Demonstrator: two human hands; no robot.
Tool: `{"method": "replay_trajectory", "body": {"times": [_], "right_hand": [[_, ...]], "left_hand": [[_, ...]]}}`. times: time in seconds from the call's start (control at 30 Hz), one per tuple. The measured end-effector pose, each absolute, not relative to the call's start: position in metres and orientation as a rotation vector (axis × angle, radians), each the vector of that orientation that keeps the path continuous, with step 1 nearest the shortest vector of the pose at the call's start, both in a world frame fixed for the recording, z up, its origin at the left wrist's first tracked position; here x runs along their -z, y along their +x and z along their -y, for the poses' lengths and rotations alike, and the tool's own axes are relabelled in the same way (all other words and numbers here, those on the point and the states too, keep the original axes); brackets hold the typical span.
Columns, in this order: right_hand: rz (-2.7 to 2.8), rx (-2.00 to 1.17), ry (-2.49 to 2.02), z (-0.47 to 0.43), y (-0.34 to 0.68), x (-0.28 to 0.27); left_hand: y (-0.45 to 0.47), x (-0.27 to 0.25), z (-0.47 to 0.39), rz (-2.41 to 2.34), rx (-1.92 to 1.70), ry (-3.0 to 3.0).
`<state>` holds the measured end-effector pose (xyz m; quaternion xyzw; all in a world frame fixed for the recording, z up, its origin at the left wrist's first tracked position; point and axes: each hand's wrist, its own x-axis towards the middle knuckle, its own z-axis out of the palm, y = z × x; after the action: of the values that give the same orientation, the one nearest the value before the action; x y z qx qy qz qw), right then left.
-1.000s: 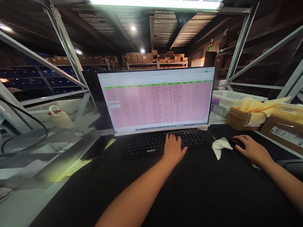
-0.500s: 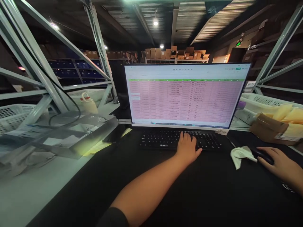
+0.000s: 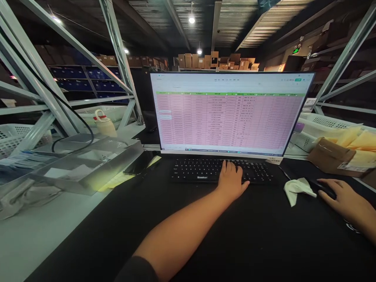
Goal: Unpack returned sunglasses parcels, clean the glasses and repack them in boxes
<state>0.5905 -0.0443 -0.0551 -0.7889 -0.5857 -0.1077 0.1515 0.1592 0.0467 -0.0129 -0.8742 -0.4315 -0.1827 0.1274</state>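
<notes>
My left hand point(image 3: 232, 179) rests over the right part of a black keyboard point(image 3: 196, 170), fingers stretched out on the keys and thumb apart. At the right, my right hand point(image 3: 342, 194) lies over a black computer mouse point(image 3: 327, 191), its fingers wrapped along the sides. A crumpled white cloth or tissue point(image 3: 296, 188) lies just left of the mouse. Behind the keyboard stands a monitor point(image 3: 223, 117) showing a pink spreadsheet with a green header row; its text is too small to read.
A black desk mat point(image 3: 220, 243) covers the desk. On the left are a translucent divided tray point(image 3: 96, 178), a dark phone point(image 3: 139, 164) on yellow paper and a cream bottle point(image 3: 105, 124). To the right stand a cardboard box point(image 3: 330, 156) and a white basket point(image 3: 320, 124). Metal shelf posts rise at both sides.
The view has shifted slightly, so the desk and monitor sit a little differently in the picture. Both hands keep their places on the keyboard and mouse.
</notes>
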Motion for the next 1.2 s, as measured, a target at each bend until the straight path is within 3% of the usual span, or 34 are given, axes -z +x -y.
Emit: {"method": "replay_trajectory", "body": {"times": [1.2], "right_hand": [[1.67,0.358,-2.268,0.048,0.561,0.036]], "left_hand": [[0.16,0.015,-0.05,1.244,0.581,-2.533]]}}
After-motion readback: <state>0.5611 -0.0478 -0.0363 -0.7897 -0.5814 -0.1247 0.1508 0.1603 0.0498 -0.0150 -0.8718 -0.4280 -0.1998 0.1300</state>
